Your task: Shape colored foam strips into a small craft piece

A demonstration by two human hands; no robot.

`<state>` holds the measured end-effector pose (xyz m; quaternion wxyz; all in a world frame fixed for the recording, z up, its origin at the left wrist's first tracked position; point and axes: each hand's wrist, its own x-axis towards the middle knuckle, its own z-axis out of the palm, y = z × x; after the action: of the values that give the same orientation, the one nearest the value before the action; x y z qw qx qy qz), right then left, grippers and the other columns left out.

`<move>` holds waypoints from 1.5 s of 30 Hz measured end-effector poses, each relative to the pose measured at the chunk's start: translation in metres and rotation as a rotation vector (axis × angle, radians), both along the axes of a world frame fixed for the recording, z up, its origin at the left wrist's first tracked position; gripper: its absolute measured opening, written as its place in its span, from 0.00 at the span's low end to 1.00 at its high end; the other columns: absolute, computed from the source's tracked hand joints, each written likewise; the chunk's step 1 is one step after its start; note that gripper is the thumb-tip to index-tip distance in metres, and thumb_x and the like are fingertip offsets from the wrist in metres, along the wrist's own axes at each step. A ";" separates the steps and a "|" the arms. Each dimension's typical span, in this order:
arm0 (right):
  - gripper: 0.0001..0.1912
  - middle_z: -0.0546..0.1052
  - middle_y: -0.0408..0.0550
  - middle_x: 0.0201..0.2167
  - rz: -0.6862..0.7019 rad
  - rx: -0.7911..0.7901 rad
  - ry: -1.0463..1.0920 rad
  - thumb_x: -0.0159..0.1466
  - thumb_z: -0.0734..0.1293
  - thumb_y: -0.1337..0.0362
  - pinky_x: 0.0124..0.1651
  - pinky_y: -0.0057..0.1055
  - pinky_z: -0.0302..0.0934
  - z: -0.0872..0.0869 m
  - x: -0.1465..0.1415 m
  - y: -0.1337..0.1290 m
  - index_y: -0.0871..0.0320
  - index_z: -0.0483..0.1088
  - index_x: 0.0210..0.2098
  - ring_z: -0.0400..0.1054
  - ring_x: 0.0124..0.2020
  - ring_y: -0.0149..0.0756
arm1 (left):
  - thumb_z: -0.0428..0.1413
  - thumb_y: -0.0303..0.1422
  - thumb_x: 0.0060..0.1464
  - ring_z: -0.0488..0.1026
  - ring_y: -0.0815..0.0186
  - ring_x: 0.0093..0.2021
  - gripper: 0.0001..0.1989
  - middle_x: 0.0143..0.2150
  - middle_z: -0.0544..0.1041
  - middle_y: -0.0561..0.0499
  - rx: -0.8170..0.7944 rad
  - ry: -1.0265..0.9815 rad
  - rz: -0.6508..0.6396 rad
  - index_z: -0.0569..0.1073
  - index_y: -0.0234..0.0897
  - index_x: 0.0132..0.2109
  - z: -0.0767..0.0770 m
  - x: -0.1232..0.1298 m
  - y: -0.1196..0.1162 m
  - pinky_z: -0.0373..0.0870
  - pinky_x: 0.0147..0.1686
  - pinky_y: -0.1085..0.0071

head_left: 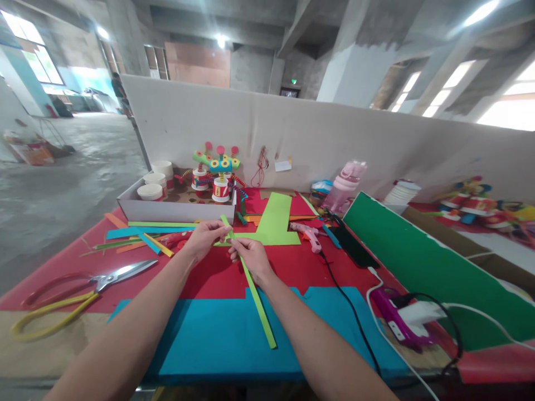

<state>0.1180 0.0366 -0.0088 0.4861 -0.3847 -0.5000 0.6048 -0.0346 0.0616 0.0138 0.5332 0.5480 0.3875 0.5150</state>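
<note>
A long lime-green paper strip (257,298) slants from between my hands down toward me, over blue paper. My left hand (205,238) pinches it close to its far end. Just to the right, my right hand (253,256) is closed on the same strip with thumb and fingers, a little below the left. Another light-green piece shows by my fingertips; whether it joins the strip I cannot tell. Behind my hands lies a larger lime-green sheet (276,214) on red paper. Blue paper (221,334) covers the near part of the table.
Big scissors (102,284) lie open at left, beside loose paper strips (129,234). A grey box (175,211) holds paper cups and cup figures (220,189). At right are a pink glue gun (308,235), a phone (353,245), a purple power strip (397,320), cables and a green board (434,273).
</note>
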 end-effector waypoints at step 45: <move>0.14 0.73 0.43 0.20 0.119 -0.084 -0.065 0.61 0.67 0.57 0.23 0.23 0.62 0.001 -0.002 -0.004 0.63 0.73 0.28 0.66 0.19 0.25 | 0.67 0.38 0.39 0.57 0.75 0.20 0.15 0.17 0.64 0.56 0.035 0.060 0.238 0.70 0.33 0.20 -0.002 -0.008 0.008 0.51 0.23 0.74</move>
<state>0.1162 0.0322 -0.0074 0.4163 -0.3937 -0.5119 0.6401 -0.0429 0.0691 0.0119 0.4470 0.5226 0.4563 0.5648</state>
